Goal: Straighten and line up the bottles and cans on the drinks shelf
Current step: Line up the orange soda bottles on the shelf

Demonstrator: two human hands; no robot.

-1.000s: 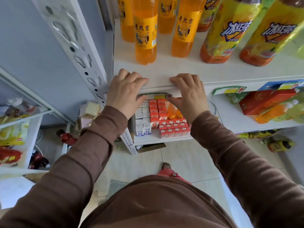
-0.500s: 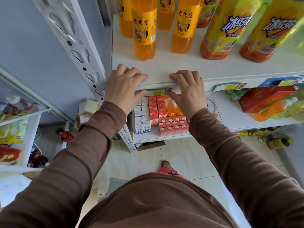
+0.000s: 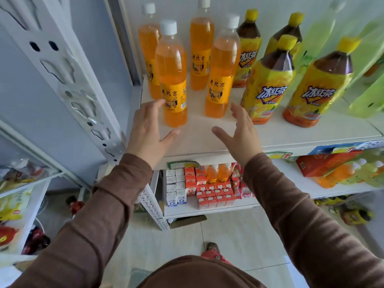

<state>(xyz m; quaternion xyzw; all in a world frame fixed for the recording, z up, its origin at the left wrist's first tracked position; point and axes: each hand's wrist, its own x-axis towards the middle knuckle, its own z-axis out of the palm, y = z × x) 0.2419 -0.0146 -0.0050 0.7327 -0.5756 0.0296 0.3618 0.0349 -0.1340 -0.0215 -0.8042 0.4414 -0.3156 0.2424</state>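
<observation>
Blur smears the green bottles [image 3: 365, 96] far right (uncountable). You see four orange soda bottles [image 3: 173, 88], four iced tea bottles [image 3: 266, 88] on the shelf [image 3: 207, 138]; your left hand [image 3: 148, 132] and right hand [image 3: 241, 134] are spread, holding nothing.

The near orange soda bottle [image 3: 172, 80] and the one to its right [image 3: 221, 75] carry yellow labels reading "老北京". The big yellow-capped tea bottles [image 3: 268, 84] show "冰红茶" in white. A blue price tag [image 3: 353, 146] on the shelf edge reads "28".
</observation>
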